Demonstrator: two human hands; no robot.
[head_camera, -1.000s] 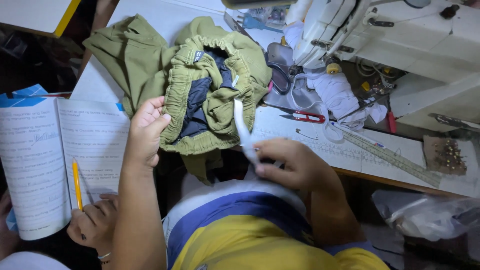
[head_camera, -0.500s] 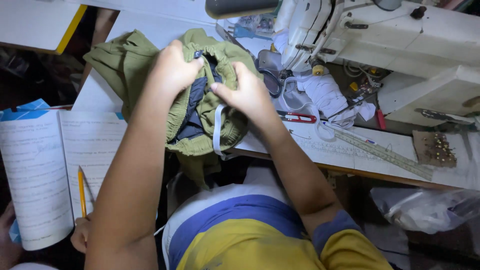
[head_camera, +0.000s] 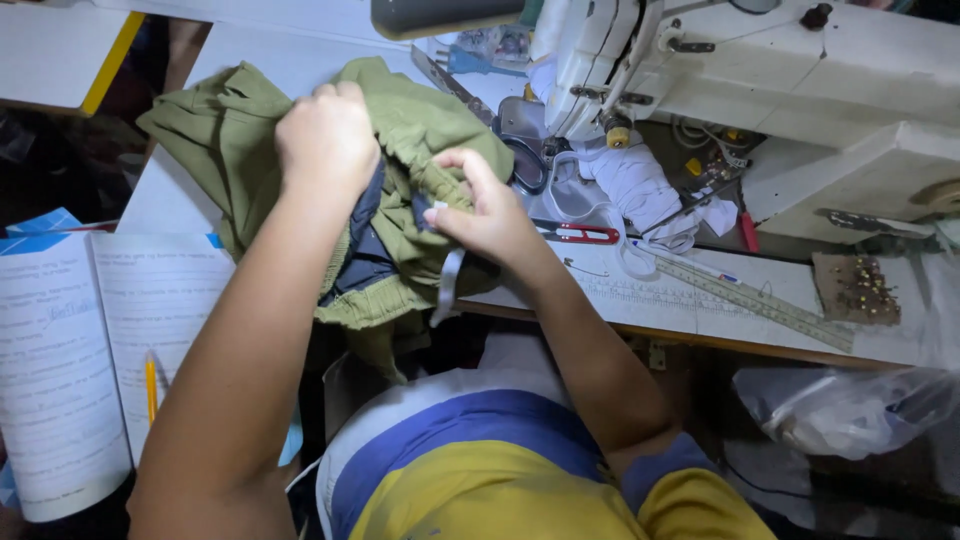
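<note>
Holding: left hand (head_camera: 328, 140) bunched into a fist on the olive garment (head_camera: 420, 130), clamping a fold of cloth near its upper middle.
Pinching: right hand (head_camera: 485, 205), thumb and forefinger pressed together on the gathered waistband edge, where a pale elastic strip (head_camera: 447, 285) hangs down from the grip.
Garment place: heaped on the white counter (head_camera: 700, 310), its lower part drooping over the front edge toward the person's lap; dark lining shows inside.
Handling: looks soft, light and limp, so it will sag wherever unsupported; the ribbed waistband seems the firmest place to take hold.
Nearby: red-handled snips (head_camera: 585, 235) and a clear ruler (head_camera: 750, 295) just right of the garment; sewing machine (head_camera: 800, 90) behind; open notebook (head_camera: 90, 350) with a yellow pencil (head_camera: 151, 385) at left.
</note>
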